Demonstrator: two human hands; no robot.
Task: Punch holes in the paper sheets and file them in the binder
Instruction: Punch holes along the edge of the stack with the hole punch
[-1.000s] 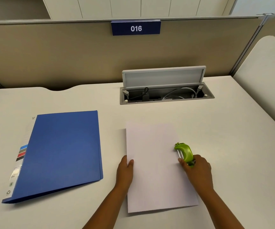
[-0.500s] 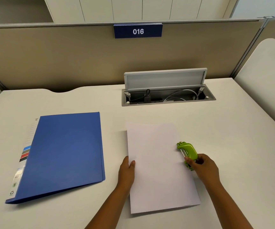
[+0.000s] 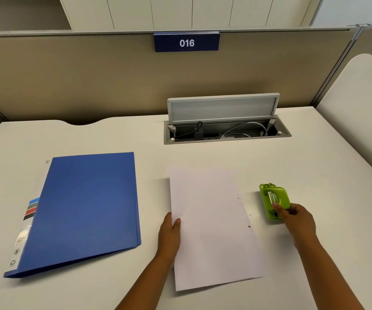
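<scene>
White paper sheets (image 3: 212,227) lie stacked in the middle of the desk, with two small punched holes near their right edge. My left hand (image 3: 169,233) rests on the stack's left edge, thumb on top of the paper. A small green hole punch (image 3: 272,198) stands on the desk just right of the sheets, apart from them. My right hand (image 3: 296,220) grips the punch's near end. A closed blue binder (image 3: 86,206) lies flat at the left, spine label facing left.
An open cable box (image 3: 225,130) with its lid up sits in the white desk (image 3: 314,175) behind the paper. A beige partition with a sign "016" (image 3: 186,42) bounds the back. Another desk section curves at the far right.
My right hand has pulled the green punch off the paper's right edge and set it farther right on the desk. Two holes now show in the sheets. The left hand stayed put.
</scene>
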